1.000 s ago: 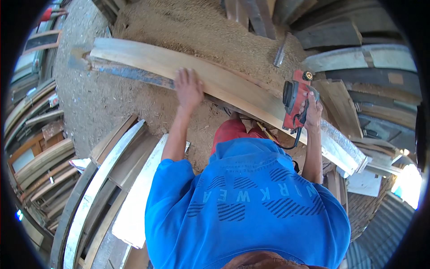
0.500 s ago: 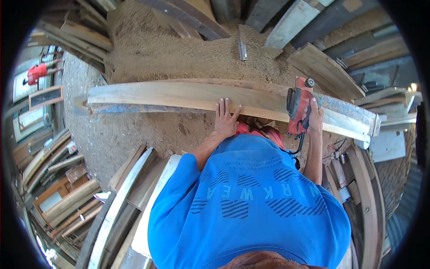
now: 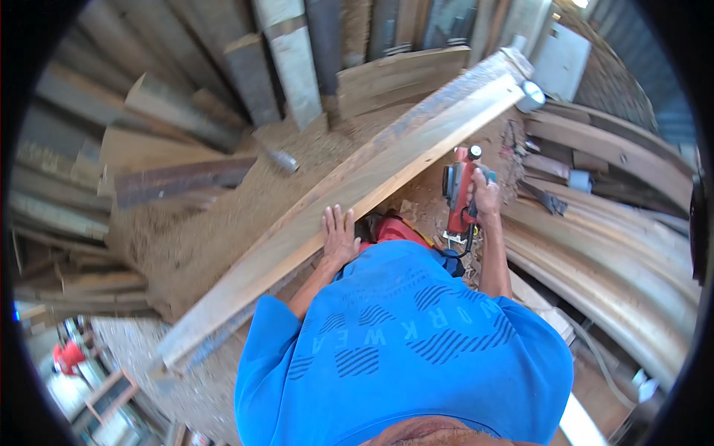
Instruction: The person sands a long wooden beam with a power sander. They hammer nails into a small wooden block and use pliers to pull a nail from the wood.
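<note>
A long pale wooden plank [image 3: 294, 241] lies on a worn, paint-marked beam [image 3: 476, 80] and runs from lower left to upper right. My left hand [image 3: 341, 236] rests flat on it, with fingers spread over the near edge. In my right hand [image 3: 486, 198] is a red electric hand planer [image 3: 460, 195], gripped by its handle. The planer hangs to the right of the plank, apart from it, over ground with shavings. A dark cord loops from its rear toward my body.
Sawdust [image 3: 193, 253] covers the ground beyond the plank. Several boards lean at the back, with one wide board [image 3: 401, 74] near the beam. Stacked long timbers [image 3: 617, 245] fill the right side. A person in red [image 3: 68, 358] is far off at left.
My view has turned right, so the plank now slants. The planer has moved off the plank toward its near side, still in my right hand. My left hand stays on the plank.
</note>
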A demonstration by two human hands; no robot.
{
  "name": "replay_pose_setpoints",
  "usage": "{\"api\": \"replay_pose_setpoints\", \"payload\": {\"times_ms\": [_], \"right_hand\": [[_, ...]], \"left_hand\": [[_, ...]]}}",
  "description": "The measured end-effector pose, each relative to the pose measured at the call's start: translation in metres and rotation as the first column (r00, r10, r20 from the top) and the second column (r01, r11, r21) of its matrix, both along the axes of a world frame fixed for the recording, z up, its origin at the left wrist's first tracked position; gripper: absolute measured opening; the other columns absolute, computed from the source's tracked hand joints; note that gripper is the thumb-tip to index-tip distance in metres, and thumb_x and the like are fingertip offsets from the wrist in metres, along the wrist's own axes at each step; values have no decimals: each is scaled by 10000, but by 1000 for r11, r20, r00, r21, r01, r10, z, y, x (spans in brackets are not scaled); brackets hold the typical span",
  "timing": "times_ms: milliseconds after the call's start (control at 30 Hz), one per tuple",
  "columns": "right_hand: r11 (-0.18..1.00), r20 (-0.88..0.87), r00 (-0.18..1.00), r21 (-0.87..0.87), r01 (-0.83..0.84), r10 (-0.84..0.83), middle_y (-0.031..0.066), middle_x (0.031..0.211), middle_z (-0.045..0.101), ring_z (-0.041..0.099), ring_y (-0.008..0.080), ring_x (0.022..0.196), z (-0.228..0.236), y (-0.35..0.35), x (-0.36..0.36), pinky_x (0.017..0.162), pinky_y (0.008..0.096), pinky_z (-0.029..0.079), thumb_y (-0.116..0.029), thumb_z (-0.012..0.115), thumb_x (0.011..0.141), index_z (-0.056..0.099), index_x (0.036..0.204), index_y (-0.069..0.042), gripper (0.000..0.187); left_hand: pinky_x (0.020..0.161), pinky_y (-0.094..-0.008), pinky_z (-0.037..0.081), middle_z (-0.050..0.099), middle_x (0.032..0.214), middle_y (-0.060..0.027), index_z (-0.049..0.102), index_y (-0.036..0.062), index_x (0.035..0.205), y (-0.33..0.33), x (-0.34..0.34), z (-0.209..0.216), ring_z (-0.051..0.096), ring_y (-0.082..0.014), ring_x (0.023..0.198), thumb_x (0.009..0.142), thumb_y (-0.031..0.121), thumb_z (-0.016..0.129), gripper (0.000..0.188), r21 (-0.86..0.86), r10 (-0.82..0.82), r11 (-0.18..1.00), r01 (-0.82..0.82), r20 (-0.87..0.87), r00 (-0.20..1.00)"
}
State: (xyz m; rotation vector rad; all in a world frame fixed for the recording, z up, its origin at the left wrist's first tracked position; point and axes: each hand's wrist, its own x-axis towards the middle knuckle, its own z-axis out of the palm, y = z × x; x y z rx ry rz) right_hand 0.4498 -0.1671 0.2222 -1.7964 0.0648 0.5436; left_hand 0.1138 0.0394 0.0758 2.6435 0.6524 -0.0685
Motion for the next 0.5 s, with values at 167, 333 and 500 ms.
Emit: {"api": "replay_pose_setpoints", "payload": {"times_ms": [167,333,500], "right_hand": [[980,-1,997,-182,80,-81,-11,621,578,552,110,495,-38,-80,-23,442,308,439,-443,607,994,606,782,-117,389],[957,-110,961,-175,232,-253,-8,603,561,533,116,472,-65,-123,-43,424,312,436,-444,618,987,610,786,-128,374],[925,-203,907,-172,339,-370,-11,624,571,538,110,486,-83,-150,-47,429,293,446,-449,632,981,615,796,-125,374]], "left_hand": [[1210,-664,127,175,1604,-377,293,31,1577,7,3,-9,114,-584,1493,779,284,759,958,17,-107,994,107,40,993],[1214,-658,132,152,1615,-370,299,39,1578,24,52,-10,90,-579,1499,796,289,754,938,24,-221,975,221,17,975],[1242,-607,83,130,1631,-360,306,4,1574,26,125,-13,65,-546,1521,863,363,689,885,-18,-358,934,358,-18,933]]}}
